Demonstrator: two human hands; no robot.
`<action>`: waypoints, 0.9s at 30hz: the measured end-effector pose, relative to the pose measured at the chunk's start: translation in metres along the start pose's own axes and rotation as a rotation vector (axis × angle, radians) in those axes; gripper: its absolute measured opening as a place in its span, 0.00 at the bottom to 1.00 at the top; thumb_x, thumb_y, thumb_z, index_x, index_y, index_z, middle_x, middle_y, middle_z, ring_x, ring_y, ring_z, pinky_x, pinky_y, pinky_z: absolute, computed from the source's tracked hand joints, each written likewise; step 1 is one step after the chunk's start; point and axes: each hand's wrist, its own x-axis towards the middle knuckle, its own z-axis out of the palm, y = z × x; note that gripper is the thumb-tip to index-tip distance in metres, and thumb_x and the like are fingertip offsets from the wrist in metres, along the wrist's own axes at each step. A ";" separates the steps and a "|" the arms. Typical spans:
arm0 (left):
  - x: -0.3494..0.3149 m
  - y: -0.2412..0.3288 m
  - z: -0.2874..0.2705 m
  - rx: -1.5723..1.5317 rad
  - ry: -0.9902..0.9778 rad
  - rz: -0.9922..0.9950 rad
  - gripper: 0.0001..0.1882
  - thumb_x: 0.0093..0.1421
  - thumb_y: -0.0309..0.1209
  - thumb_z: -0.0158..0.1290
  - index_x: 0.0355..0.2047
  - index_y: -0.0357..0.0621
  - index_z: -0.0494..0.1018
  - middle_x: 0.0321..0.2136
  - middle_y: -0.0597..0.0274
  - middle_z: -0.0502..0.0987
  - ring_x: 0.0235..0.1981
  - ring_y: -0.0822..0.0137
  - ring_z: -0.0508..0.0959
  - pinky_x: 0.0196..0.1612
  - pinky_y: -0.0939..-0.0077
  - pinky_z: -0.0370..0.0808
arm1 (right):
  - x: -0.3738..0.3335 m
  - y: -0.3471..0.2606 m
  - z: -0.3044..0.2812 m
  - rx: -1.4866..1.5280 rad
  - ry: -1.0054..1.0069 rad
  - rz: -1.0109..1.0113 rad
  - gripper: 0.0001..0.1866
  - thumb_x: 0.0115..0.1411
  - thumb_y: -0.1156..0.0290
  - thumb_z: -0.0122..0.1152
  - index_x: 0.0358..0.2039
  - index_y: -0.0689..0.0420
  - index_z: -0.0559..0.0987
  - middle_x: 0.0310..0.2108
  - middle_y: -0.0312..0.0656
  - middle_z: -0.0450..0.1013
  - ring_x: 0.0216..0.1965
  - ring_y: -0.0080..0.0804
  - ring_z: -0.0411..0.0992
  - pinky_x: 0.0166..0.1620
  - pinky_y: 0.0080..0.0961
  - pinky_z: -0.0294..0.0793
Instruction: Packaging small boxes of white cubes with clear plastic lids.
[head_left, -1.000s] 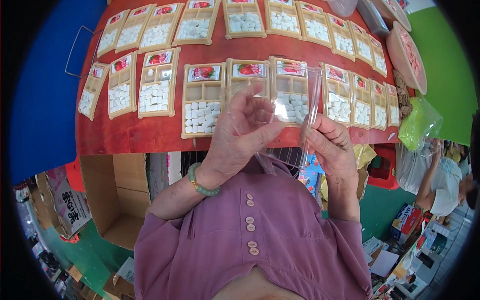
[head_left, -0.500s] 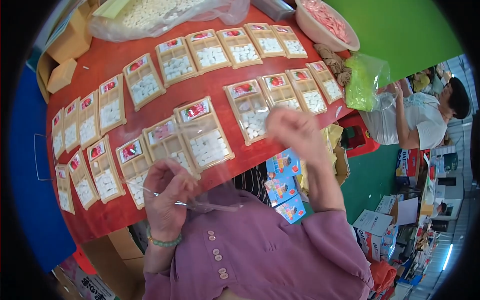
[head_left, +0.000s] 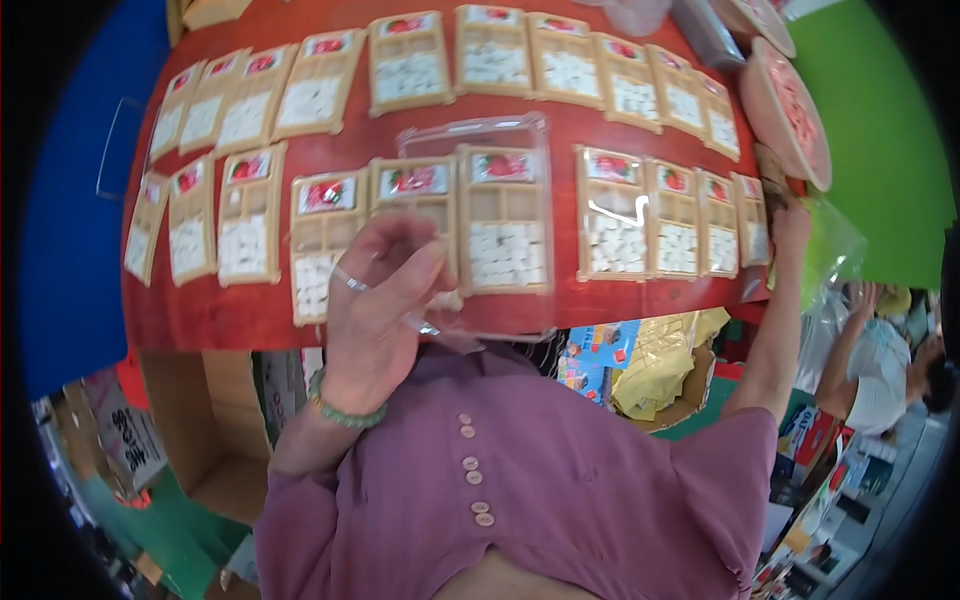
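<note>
My left hand (head_left: 375, 310), with a ring and a green bead bracelet on its wrist, grips a clear plastic box (head_left: 480, 135) by its near edge. It holds the box above the beige compartment trays (head_left: 615, 225) of white cubes that lie in rows on the red table (head_left: 600, 305). My right arm stretches out to the right. My right hand (head_left: 790, 222) is at the table's right edge, against a green plastic bag (head_left: 838, 250). Its fingers are too small and turned away to show whether they are closed.
Round pink-filled plates (head_left: 785, 110) stand at the table's far right corner. Cardboard boxes (head_left: 225, 440) sit under the table on the left, with coloured packets and yellow wrapping (head_left: 650, 370) below its edge. Another person (head_left: 885, 350) is at the lower right.
My right hand has let go of the clear box and reached out to the right edge of the table. My left hand now holds the box alone over the trays.
</note>
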 end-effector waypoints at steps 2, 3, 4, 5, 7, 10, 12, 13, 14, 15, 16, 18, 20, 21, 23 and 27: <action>0.001 -0.004 -0.005 -0.020 -0.031 0.015 0.13 0.56 0.23 0.54 0.41 0.39 0.68 0.30 0.63 0.74 0.28 0.73 0.75 0.30 0.80 0.73 | 0.004 -0.008 -0.008 -0.036 -0.007 -0.030 0.14 0.52 0.62 0.57 0.34 0.58 0.78 0.29 0.55 0.74 0.34 0.55 0.73 0.38 0.47 0.71; 0.001 -0.006 -0.007 -0.022 -0.016 0.022 0.13 0.56 0.23 0.54 0.41 0.39 0.68 0.30 0.63 0.74 0.28 0.73 0.75 0.30 0.80 0.73 | 0.001 -0.022 -0.020 -0.068 -0.027 0.021 0.16 0.51 0.61 0.59 0.38 0.55 0.78 0.28 0.54 0.74 0.33 0.54 0.73 0.38 0.46 0.71; 0.002 -0.008 -0.009 -0.028 -0.038 0.031 0.13 0.56 0.23 0.55 0.41 0.39 0.68 0.29 0.64 0.75 0.29 0.73 0.75 0.30 0.79 0.73 | -0.004 -0.033 -0.032 -0.103 -0.044 0.076 0.19 0.50 0.61 0.60 0.43 0.52 0.78 0.28 0.53 0.75 0.33 0.53 0.73 0.38 0.45 0.71; 0.002 -0.009 -0.010 -0.034 -0.064 0.039 0.13 0.56 0.23 0.55 0.41 0.39 0.68 0.29 0.64 0.75 0.29 0.73 0.76 0.30 0.79 0.74 | -0.009 -0.042 -0.040 -0.101 -0.042 0.067 0.19 0.50 0.61 0.60 0.43 0.52 0.78 0.28 0.53 0.75 0.33 0.53 0.73 0.38 0.45 0.71; 0.003 -0.007 -0.007 -0.023 -0.063 0.013 0.13 0.56 0.23 0.55 0.41 0.39 0.68 0.29 0.64 0.75 0.29 0.74 0.75 0.30 0.80 0.74 | -0.029 -0.057 -0.059 -0.065 0.401 -0.168 0.22 0.48 0.58 0.64 0.39 0.59 0.78 0.29 0.47 0.75 0.36 0.46 0.74 0.42 0.35 0.71; 0.001 -0.012 -0.008 -0.013 -0.068 0.055 0.13 0.56 0.23 0.55 0.41 0.39 0.68 0.29 0.65 0.75 0.29 0.75 0.75 0.29 0.82 0.74 | -0.088 -0.156 -0.128 0.930 -0.171 0.025 0.20 0.55 0.62 0.59 0.43 0.62 0.77 0.34 0.40 0.75 0.34 0.26 0.69 0.41 0.23 0.67; 0.003 -0.011 -0.007 -0.017 -0.131 -0.025 0.12 0.56 0.23 0.55 0.41 0.38 0.68 0.30 0.65 0.74 0.29 0.75 0.75 0.30 0.82 0.74 | -0.144 -0.221 -0.172 1.360 -0.375 -0.244 0.15 0.59 0.69 0.52 0.44 0.63 0.77 0.35 0.42 0.75 0.32 0.23 0.68 0.41 0.20 0.66; 0.001 -0.008 -0.007 -0.020 -0.158 -0.031 0.12 0.56 0.23 0.55 0.41 0.38 0.68 0.30 0.65 0.74 0.29 0.75 0.75 0.30 0.82 0.74 | -0.161 -0.238 -0.179 1.537 -0.500 -0.279 0.15 0.59 0.70 0.51 0.43 0.65 0.77 0.38 0.42 0.75 0.35 0.25 0.70 0.43 0.21 0.67; -0.001 -0.009 -0.010 0.025 -0.143 -0.040 0.13 0.56 0.22 0.53 0.42 0.39 0.68 0.31 0.63 0.73 0.30 0.73 0.75 0.34 0.80 0.74 | -0.174 -0.258 -0.187 1.584 -0.627 -0.345 0.15 0.59 0.71 0.50 0.44 0.67 0.76 0.39 0.43 0.75 0.37 0.27 0.71 0.43 0.23 0.69; -0.004 -0.010 -0.008 0.068 -0.134 -0.050 0.14 0.57 0.21 0.51 0.44 0.39 0.67 0.32 0.62 0.72 0.31 0.71 0.75 0.37 0.78 0.73 | -0.185 -0.277 -0.193 1.686 -0.781 -0.324 0.15 0.58 0.75 0.51 0.45 0.67 0.75 0.39 0.43 0.74 0.37 0.26 0.71 0.41 0.22 0.70; -0.008 -0.009 -0.007 0.075 -0.094 -0.015 0.13 0.56 0.20 0.53 0.41 0.37 0.68 0.31 0.64 0.73 0.32 0.73 0.74 0.37 0.81 0.71 | -0.189 -0.287 -0.195 1.721 -0.867 -0.353 0.14 0.57 0.77 0.52 0.44 0.67 0.76 0.37 0.42 0.75 0.37 0.25 0.71 0.39 0.20 0.70; -0.011 -0.007 -0.011 0.087 -0.145 0.018 0.13 0.56 0.20 0.53 0.42 0.37 0.68 0.31 0.64 0.73 0.32 0.73 0.74 0.38 0.81 0.71 | -0.190 -0.298 -0.200 1.749 -0.920 -0.371 0.13 0.56 0.80 0.54 0.42 0.67 0.77 0.36 0.41 0.75 0.36 0.24 0.71 0.38 0.18 0.71; -0.011 -0.003 -0.015 0.108 -0.189 0.050 0.13 0.56 0.20 0.52 0.42 0.37 0.67 0.31 0.64 0.73 0.32 0.73 0.74 0.39 0.81 0.71 | -0.191 -0.304 -0.206 1.811 -1.046 -0.209 0.09 0.55 0.82 0.56 0.37 0.66 0.79 0.32 0.38 0.75 0.33 0.20 0.71 0.36 0.15 0.70; -0.010 -0.003 -0.017 0.092 -0.197 0.051 0.13 0.56 0.20 0.52 0.42 0.37 0.67 0.31 0.64 0.73 0.33 0.73 0.74 0.39 0.81 0.71 | -0.192 -0.305 -0.207 1.812 -1.017 -0.202 0.09 0.55 0.82 0.56 0.37 0.66 0.79 0.32 0.38 0.75 0.33 0.20 0.71 0.36 0.15 0.70; -0.009 -0.002 -0.020 0.078 -0.224 0.048 0.14 0.56 0.19 0.52 0.43 0.37 0.67 0.31 0.63 0.73 0.33 0.73 0.74 0.40 0.81 0.70 | -0.195 -0.308 -0.204 1.864 -1.058 -0.148 0.06 0.55 0.80 0.57 0.33 0.65 0.80 0.28 0.36 0.75 0.31 0.18 0.72 0.36 0.16 0.71; -0.010 0.000 -0.023 0.065 -0.196 0.044 0.16 0.55 0.19 0.53 0.44 0.38 0.66 0.33 0.62 0.73 0.34 0.73 0.74 0.42 0.81 0.70 | -0.199 -0.309 -0.201 1.822 -1.064 -0.159 0.05 0.52 0.81 0.61 0.30 0.65 0.80 0.26 0.38 0.76 0.31 0.20 0.73 0.36 0.17 0.71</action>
